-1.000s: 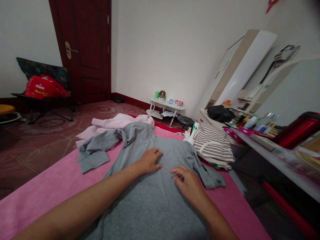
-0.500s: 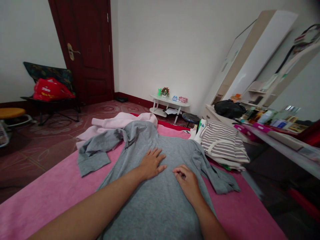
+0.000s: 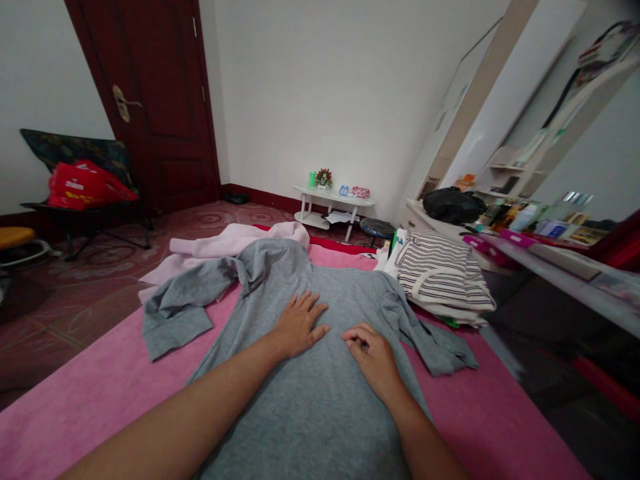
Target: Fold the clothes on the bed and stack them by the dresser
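A grey long-sleeved shirt (image 3: 320,393) lies spread out in front of me, its left sleeve bent and rumpled and its right sleeve angled outward. My left hand (image 3: 299,325) rests flat on the middle of the shirt with fingers spread, so it is open. Just to its right, my right hand (image 3: 369,353) is curled over the shirt, thumb and fingertips drawn together; no cloth is visibly raised between them. Under the shirt is a pink cover (image 3: 120,393).
A pale pink garment (image 3: 225,241) lies beyond the shirt's left shoulder. At the right stands a stack of folded clothes (image 3: 443,270), a striped one on top. Farther off are a low white table (image 3: 333,194), a round stool (image 3: 379,228) and a cluttered dresser (image 3: 417,212).
The view has shifted slightly, so the room appears a little farther left and higher. Both hands keep nearly the same pose and place on the shirt.
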Demonstrator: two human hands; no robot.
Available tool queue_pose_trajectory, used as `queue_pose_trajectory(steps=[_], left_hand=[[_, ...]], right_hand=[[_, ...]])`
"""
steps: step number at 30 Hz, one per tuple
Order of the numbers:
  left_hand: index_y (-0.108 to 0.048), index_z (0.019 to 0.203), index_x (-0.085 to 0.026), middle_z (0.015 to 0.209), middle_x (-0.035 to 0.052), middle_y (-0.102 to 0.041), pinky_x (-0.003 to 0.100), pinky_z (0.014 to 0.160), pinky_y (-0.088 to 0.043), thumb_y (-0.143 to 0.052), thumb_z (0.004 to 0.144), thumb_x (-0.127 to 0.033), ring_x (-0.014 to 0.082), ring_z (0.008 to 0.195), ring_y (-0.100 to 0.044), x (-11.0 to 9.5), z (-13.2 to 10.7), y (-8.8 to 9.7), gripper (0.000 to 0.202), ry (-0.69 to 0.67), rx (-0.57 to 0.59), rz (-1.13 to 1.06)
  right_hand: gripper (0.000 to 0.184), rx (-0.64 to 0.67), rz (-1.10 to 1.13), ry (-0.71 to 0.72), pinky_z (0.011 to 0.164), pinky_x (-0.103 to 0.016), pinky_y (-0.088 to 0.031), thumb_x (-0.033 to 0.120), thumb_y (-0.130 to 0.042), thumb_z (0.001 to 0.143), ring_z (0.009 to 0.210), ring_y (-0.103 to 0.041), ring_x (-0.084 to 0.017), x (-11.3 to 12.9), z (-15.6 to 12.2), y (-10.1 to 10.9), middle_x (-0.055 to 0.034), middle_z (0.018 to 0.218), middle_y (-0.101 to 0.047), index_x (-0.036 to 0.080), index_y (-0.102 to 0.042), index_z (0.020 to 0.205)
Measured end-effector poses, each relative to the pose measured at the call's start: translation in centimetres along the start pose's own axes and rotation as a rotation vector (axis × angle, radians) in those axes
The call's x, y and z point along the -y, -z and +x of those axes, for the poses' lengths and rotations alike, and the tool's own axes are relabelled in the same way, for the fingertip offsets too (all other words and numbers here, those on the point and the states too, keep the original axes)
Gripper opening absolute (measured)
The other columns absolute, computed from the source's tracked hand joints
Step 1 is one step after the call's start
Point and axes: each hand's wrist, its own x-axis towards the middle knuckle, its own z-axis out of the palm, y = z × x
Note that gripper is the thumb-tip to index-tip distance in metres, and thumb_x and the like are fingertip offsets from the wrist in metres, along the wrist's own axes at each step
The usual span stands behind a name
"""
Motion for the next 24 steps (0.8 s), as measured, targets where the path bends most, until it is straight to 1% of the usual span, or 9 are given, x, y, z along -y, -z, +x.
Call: queue_pose_trajectory(steps=[11, 16, 24], left_hand=[[-0.043, 0.139, -0.026, 0.150, 0.0096, -0.034, 0.049, 0.114, -0.018, -0.035, 0.092, -0.058, 0.0284, 0.139, -0.028, -0.07, 0.14, 0.01, 0.058, 0.001, 0.003, 0.010], [-0.043, 0.139, -0.025, 0.150, 0.0095, -0.034, 0.049, 0.114, -0.018, -0.034, 0.093, -0.058, 0.0285, 0.140, -0.026, -0.10, 0.08, 0.08, 0.058, 0.006, 0.001, 0.010], [-0.043, 0.139, -0.026, 0.151, 0.0087, -0.033, 0.048, 0.114, -0.018, -0.036, 0.092, -0.057, 0.0279, 0.140, -0.026, -0.18, 0.05, 0.30, 0.057, 0.005, 0.007, 0.013]], right_hand=[[0.018, 0.013, 0.039, -0.001, 0.068, -0.025, -0.042, 0.013, -0.051, 0.079, 0.071, -0.055, -0.013, 0.08, -0.06, 0.16, -0.0013, 0.082, -0.062, 0.020, -0.068, 0.081], [0.019, 0.013, 0.047, -0.002, 0.068, -0.025, -0.042, 0.014, -0.050, 0.080, 0.072, -0.055, -0.013, -0.25, -0.13, 0.10, -0.0017, 0.084, -0.062, 0.020, -0.068, 0.082], [0.018, 0.016, 0.045, 0.000, 0.067, -0.025, -0.042, 0.014, -0.051, 0.079, 0.072, -0.055, -0.014, 0.05, -0.06, 0.26, -0.0016, 0.082, -0.061, 0.020, -0.068, 0.081]])
